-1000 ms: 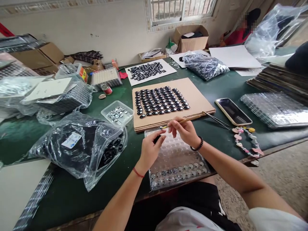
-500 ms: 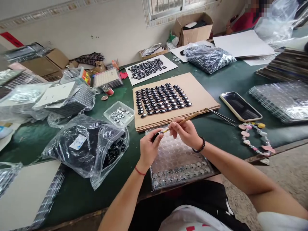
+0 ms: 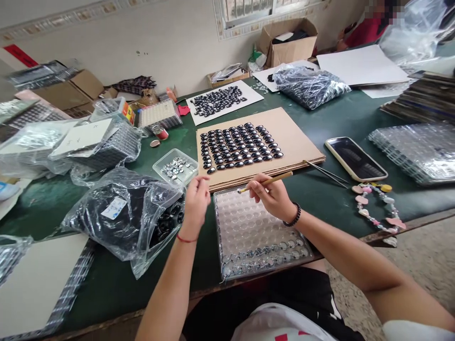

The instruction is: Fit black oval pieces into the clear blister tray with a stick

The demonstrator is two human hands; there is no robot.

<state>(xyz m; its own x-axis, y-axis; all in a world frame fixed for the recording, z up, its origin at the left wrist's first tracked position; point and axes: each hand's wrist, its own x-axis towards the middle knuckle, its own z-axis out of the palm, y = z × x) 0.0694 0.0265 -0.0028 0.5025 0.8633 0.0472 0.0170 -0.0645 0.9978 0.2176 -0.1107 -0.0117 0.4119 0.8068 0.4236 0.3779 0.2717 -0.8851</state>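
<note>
My right hand holds a thin wooden stick above a clear plastic tray with round pockets; its front rows hold round pieces. My left hand is closed between the tray and a bag, its fingers bent together; what they hold, if anything, is hidden. Just behind it sits a small clear box of silvery pieces. Rows of glossy black oval pieces lie on stacked brown boards. To the left, an open plastic bag shows black pieces at its mouth.
Tweezers, a phone and a beaded bracelet lie to the right. More black pieces rest on a white board at the back. Wrapped stacks stand left and right. A person in red is at the back right.
My left hand has moved left, away from the stick's tip, and the black piece it held no longer shows. My right hand still holds the stick, now over the tray.
</note>
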